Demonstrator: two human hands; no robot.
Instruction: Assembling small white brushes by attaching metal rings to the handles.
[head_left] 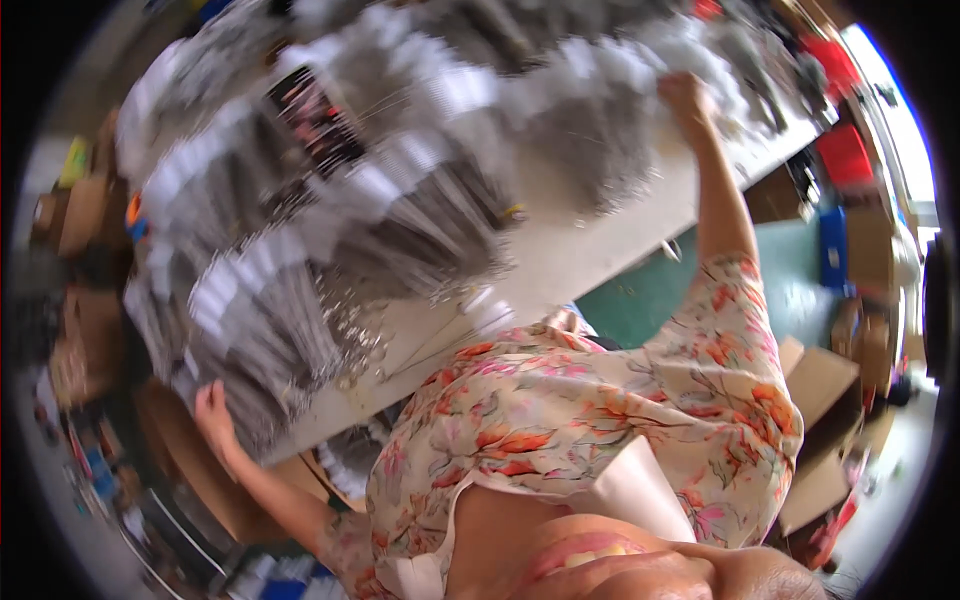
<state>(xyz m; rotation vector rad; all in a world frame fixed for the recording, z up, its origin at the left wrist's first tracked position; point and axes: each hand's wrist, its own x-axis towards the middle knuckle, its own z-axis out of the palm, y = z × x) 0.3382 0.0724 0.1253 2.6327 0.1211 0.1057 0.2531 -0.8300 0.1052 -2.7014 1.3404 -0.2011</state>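
Tucked under the near edge of a pale worktable (590,265), a tan container (345,497) with a curved rim holds tufts of grey and white material. A brown carton (195,465) stands at the worktable's left end. Cardboard boxes (820,385) with raised flaps crowd the green floor to the worktable's right, their contents too blurred to make out; a red bin (848,155) and an upright blue container (832,248) sit beyond its right end.

Grey bundles (430,210) cover most of the worktable, heaped in overlapping rows from its left end to its far right. Each fans out in slim, straight strands, white and ribbed-looking at one end, darker grey along the body, with glinting tips. Motion blur hides the exact material. Small shiny bits (355,335) lie scattered near the worktable's front edge, and a dark, flat rectangle (318,122) with a reddish, glossy face rests among the bundles.

A person in a floral top (540,410), soft and loosely draped, spreads both arms over the worktable. The left hand (213,412) is beside the bundles at its left end, the right hand (686,97), fingers curled, by whitish ones toward its far right; whether either grasps anything cannot be told.
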